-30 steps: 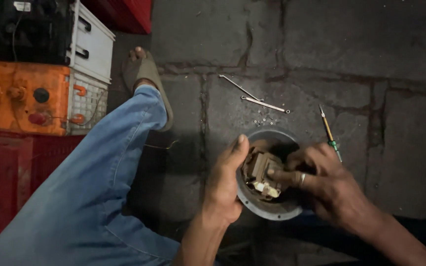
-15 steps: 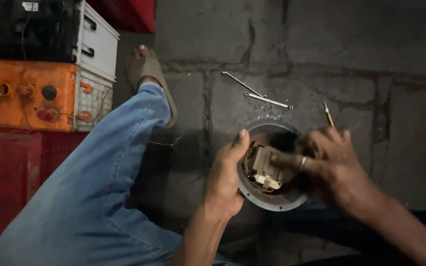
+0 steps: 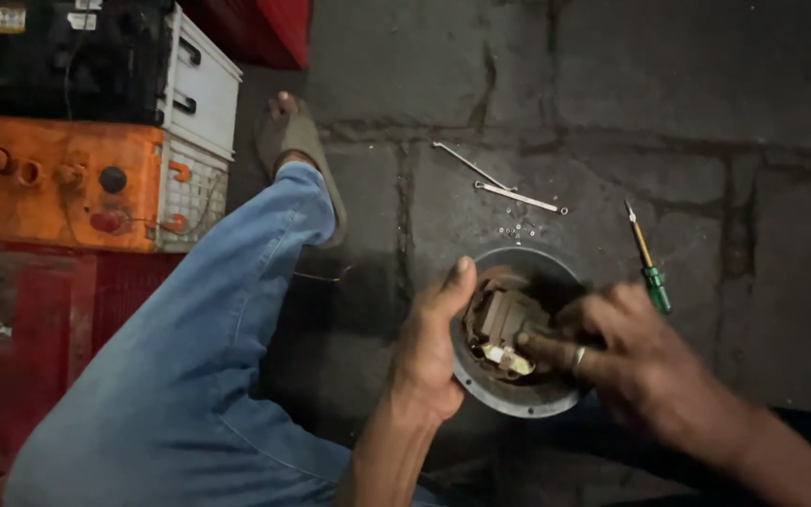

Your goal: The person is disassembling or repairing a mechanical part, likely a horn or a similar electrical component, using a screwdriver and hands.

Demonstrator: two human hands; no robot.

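While the round metal housing (image 3: 518,399) is steadied on the floor by the left hand (image 3: 429,352) curled against its rim, the brown part (image 3: 499,319) inside is pinched by the right hand (image 3: 635,361). A green-handled screwdriver (image 3: 648,265) is seen just beyond the right hand.

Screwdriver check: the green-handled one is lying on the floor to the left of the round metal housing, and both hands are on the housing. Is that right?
Not quite. The head view shows the green-handled screwdriver lying on the floor to the right of the round metal housing, not the left. The rest holds: the left hand grips the housing's rim and the right hand reaches into it.
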